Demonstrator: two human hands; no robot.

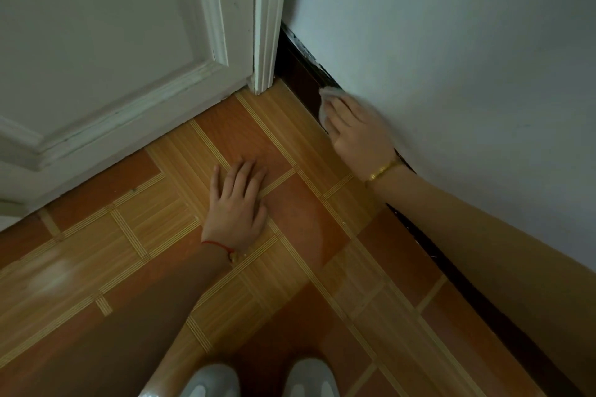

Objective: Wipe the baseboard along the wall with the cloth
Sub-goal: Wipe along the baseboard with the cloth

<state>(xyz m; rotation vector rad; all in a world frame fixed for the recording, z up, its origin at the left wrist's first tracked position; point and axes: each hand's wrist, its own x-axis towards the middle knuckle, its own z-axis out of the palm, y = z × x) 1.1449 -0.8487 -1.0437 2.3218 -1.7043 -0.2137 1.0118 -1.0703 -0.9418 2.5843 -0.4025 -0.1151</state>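
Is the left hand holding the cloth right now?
No, the left hand lies flat and open on the floor tiles, while the right hand presses the white cloth against the dark baseboard.

A white panelled door (106, 42) is set beside a pale wall (451, 42); orange patterned floor tiles (290, 219) are dimly lit.

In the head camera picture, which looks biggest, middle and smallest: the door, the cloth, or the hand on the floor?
1. Door, by far the biggest.
2. Left hand, flat on the floor.
3. Cloth, smallest, though the right hand hides part of it.
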